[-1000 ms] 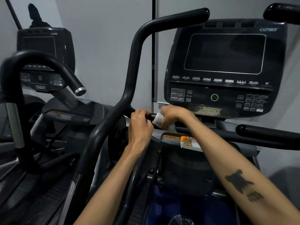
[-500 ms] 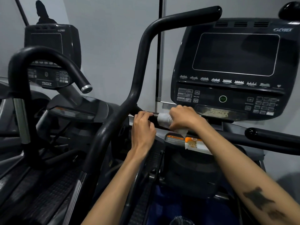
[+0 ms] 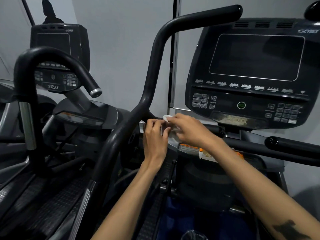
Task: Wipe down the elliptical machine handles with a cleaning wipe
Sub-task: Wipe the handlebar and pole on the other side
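**Wipe meets the short bar under the console**

Both hands work close together at the low bar (image 3: 152,116) that branches off the tall curved handle (image 3: 152,70), just below the console (image 3: 251,73). The right hand (image 3: 188,130) has its fingers curled over the white wipe (image 3: 166,117), bunching it against the bar; the left hand (image 3: 155,135) sits right beside it, fingers bent round the same spot. Whether the left is gripping the bar or pinching a corner of the wipe cannot be told from this angle.

To do this step well, the wipe should probably be opened flatter and wrapped fully round the bar, so the underside gets cleaned as well as the top. A firm squeeze with a slight twist while sliding along should lift grime better than a light dab. The left hand looks best used as a brace.

Much seems left: the tall curved handle and the bar (image 3: 290,146) on the right show no wipe on them now. A warning label (image 3: 189,147) sits just below the hands.
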